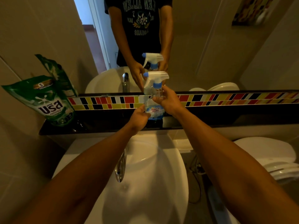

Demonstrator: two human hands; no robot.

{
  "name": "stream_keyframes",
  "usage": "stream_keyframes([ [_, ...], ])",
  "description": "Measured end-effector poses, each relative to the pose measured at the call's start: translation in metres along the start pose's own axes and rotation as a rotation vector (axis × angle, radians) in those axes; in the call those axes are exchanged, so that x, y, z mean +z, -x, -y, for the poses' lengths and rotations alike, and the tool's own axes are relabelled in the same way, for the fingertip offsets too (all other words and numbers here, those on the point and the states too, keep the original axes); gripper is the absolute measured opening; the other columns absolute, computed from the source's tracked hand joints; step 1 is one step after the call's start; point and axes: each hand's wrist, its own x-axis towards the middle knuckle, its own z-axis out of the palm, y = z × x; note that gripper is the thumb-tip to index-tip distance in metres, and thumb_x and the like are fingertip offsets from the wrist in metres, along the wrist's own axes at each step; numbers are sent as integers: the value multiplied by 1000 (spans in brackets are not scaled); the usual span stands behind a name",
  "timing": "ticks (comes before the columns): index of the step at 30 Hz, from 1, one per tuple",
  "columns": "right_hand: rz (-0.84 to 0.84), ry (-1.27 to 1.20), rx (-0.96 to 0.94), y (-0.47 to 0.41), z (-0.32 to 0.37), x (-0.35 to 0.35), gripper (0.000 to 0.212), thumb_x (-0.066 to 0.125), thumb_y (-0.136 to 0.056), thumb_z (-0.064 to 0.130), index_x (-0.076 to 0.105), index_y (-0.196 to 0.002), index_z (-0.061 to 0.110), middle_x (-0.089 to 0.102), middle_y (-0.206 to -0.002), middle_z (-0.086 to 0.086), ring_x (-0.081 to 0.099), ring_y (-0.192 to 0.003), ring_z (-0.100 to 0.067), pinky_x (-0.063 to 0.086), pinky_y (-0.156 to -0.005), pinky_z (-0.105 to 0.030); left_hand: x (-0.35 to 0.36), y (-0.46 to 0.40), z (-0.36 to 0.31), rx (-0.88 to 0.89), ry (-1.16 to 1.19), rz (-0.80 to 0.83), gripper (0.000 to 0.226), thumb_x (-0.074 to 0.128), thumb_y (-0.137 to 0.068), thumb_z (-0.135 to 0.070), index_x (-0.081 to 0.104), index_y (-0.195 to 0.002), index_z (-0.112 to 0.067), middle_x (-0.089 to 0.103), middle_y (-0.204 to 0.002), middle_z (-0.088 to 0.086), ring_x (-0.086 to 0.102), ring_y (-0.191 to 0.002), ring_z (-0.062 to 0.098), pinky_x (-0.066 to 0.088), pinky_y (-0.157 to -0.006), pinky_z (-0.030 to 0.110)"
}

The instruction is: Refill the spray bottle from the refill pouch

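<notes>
A clear spray bottle (154, 109) with a white trigger head and blue collar stands upright on the dark shelf (100, 125) below the mirror. A little blue liquid shows at its bottom. My left hand (140, 116) grips its lower body from the left. My right hand (168, 101) holds the bottle's neck and shoulder just under the blue collar. The green refill pouch (47, 101) stands upright at the shelf's left end, well apart from both hands.
A white washbasin (145, 183) with a chrome tap (120, 165) lies under my arms. A white toilet (271, 157) is at the right. The mirror (202, 46) above the coloured tile strip reflects the bottle and a person's torso.
</notes>
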Motion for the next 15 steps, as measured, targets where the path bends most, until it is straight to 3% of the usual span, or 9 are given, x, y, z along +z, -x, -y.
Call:
stream_keyframes([
  [2,-28,-18,5,3,-2,4,46,70,-98,8,56,-142,16,66,-137,-4,63,-128,-22,57,-102,-39,2,0,0,-1,13,-4,49,52,-95,8,48,-141,-7,60,-133,13,58,-125,29,46,-108,46],
  [7,-72,-53,14,11,-5,10,51,68,-100,6,51,-147,14,62,-145,-9,60,-132,-24,54,-81,-19,3,3,-1,25,36,9,52,53,-95,7,45,-145,-7,60,-134,12,59,-122,23,53,-95,29],
  [12,-103,-61,13,12,-7,15,63,70,-98,4,45,-155,17,59,-150,-7,57,-137,-24,54,-107,-41,2,5,-4,13,1,-3,52,54,-94,8,46,-144,-5,60,-134,14,59,-124,26,50,-101,34],
  [15,-115,-66,2,22,-4,16,77,70,-96,0,34,-161,22,53,-155,-5,52,-131,-13,52,-102,-34,-4,10,-8,0,-44,-18,54,58,-94,5,46,-144,-8,57,-138,13,56,-129,29,50,-101,34],
])
